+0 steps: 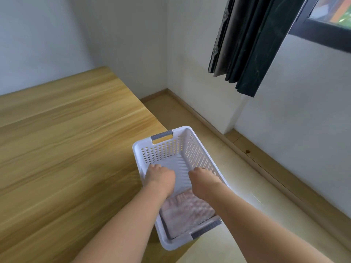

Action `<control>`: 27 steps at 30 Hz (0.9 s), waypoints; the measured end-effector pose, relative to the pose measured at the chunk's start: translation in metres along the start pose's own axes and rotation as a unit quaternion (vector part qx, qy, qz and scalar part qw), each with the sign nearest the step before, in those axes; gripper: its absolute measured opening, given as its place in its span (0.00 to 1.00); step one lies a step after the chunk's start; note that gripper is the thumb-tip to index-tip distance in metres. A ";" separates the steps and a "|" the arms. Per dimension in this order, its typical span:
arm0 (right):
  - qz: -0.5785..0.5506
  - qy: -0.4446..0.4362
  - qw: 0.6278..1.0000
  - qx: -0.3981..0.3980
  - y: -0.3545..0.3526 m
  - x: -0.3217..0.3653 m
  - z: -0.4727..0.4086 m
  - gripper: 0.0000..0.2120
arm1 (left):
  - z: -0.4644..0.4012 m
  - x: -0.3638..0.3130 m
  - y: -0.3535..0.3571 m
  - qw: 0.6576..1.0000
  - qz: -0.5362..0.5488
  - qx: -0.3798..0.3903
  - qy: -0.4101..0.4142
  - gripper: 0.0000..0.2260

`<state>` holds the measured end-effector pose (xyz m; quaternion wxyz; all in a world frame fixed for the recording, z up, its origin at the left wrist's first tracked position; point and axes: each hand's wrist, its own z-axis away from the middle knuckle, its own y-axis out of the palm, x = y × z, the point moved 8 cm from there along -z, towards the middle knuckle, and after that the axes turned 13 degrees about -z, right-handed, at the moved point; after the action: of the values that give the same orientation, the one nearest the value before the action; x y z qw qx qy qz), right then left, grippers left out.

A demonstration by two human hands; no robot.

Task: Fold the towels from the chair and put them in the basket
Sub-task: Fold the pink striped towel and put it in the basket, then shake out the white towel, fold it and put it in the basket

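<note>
A white perforated basket (197,149) with grey handles stands just off the right edge of the wooden table. A folded pinkish towel (187,211) lies in its near end. Both my arms reach down into the basket. My left hand (159,177) is by the left wall and my right hand (204,180) by the right wall, both over the far edge of the towel. I see only the backs of the hands. Their fingers bend downward out of sight, so I cannot tell whether they hold the towel.
A broad wooden table (66,149) fills the left side. To the right are pale floor (247,186), a wooden skirting along the white wall, and a dark curtain (250,44) hanging beside a window. No chair is in view.
</note>
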<state>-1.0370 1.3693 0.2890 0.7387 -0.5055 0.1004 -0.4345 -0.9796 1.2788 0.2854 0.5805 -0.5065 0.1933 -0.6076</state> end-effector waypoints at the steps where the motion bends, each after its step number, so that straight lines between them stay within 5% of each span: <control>1: -0.016 -0.003 1.000 -0.016 -0.013 0.004 0.009 0.13 | 0.012 0.010 -0.015 0.999 0.009 -0.047 -0.004 0.16; 7: -0.105 -0.015 0.988 -0.109 -0.081 0.036 0.069 0.16 | 0.089 0.083 -0.081 0.964 0.045 -0.257 -0.051 0.18; 12: -0.106 -0.036 0.978 -0.177 -0.127 0.089 0.113 0.19 | 0.147 0.150 -0.104 0.949 0.080 -0.287 -0.104 0.17; 17: -0.104 -0.067 0.964 -0.236 -0.143 0.179 0.151 0.07 | 0.218 0.218 -0.103 0.934 0.106 -0.322 -0.115 0.20; 27: -0.150 -0.073 0.934 -0.316 -0.092 0.392 0.225 0.19 | 0.345 0.378 -0.022 0.929 0.129 -0.333 -0.095 0.22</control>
<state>-0.7189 1.2162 0.5854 0.4724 -0.7521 0.1016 -0.4481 -0.6306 1.0660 0.5936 0.4680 -0.6967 0.3917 -0.3770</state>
